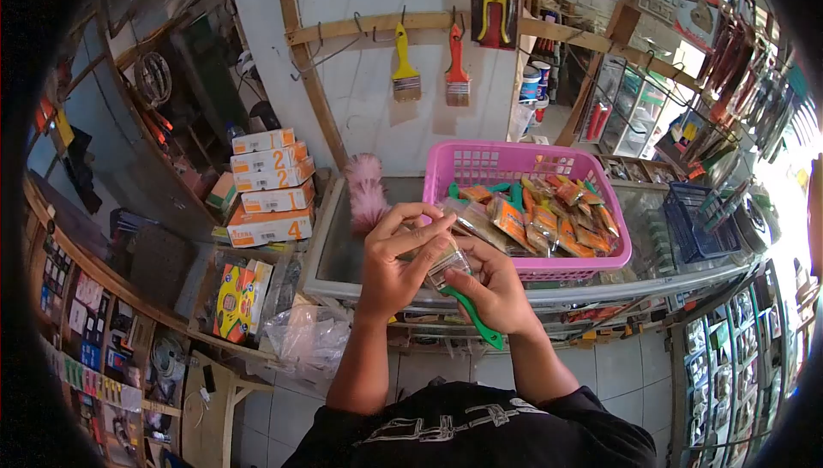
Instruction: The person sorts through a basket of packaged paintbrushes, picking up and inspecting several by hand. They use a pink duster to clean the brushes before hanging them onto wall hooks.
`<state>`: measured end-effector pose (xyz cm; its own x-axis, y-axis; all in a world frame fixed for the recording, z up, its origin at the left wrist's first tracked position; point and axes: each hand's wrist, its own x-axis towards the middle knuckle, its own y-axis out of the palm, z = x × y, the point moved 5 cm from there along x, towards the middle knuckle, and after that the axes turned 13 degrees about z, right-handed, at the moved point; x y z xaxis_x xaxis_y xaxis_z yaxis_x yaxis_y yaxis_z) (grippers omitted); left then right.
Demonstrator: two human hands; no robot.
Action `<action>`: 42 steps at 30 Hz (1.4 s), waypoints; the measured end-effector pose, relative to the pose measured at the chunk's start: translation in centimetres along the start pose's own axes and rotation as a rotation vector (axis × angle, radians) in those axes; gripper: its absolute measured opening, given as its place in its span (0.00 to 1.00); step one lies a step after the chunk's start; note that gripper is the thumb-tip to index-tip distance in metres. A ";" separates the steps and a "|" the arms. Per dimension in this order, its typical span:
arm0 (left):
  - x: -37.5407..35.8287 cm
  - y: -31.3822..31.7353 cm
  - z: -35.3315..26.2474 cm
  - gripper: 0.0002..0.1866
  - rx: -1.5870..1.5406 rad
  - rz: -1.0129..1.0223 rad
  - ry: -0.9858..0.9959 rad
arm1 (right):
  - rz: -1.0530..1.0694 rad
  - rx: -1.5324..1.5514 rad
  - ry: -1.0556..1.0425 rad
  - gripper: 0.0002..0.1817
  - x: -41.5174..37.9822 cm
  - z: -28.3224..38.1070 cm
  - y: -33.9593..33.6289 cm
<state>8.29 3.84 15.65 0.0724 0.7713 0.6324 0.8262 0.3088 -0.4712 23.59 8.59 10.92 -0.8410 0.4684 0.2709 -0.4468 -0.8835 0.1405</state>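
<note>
A paintbrush [477,317] with a green handle and a metal ferrule is held up in front of the counter, its handle slanting down to the right. My right hand [497,286] grips it, thumb lying where the ferrule meets the handle. Fingers bent and thumb drawn in, my left hand [399,255] pinches around the bristle end, which it partly covers. Just beyond both hands, a pink basket [619,245] holds several packaged paintbrushes [566,232] with orange labels, some with green handles.
The basket stands on a glass-topped counter [403,198], beside a pink feather duster [368,185]. Stacked orange-and-white boxes [273,226] are at left. A yellow brush [403,63] and a red brush [457,65] hang from hooks. A dark blue basket [699,226] sits at right.
</note>
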 end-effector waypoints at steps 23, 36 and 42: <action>-7.5 -1.1 3.5 0.25 0.192 0.021 -0.144 | -0.031 -0.008 -0.024 0.19 7.2 -5.3 1.1; -7.6 -2.1 4.8 0.11 -0.436 -0.510 -0.339 | 0.028 -0.135 -0.055 0.11 7.6 -4.8 4.1; -7.6 -0.7 5.2 0.09 -0.441 -0.556 -0.322 | -0.012 -0.374 -0.003 0.16 7.4 -2.8 4.2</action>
<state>4.26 0.71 7.98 -0.5277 0.7126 0.4623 0.8443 0.4999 0.1932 14.61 8.36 10.88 -0.8345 0.4782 0.2738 -0.5376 -0.8157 -0.2137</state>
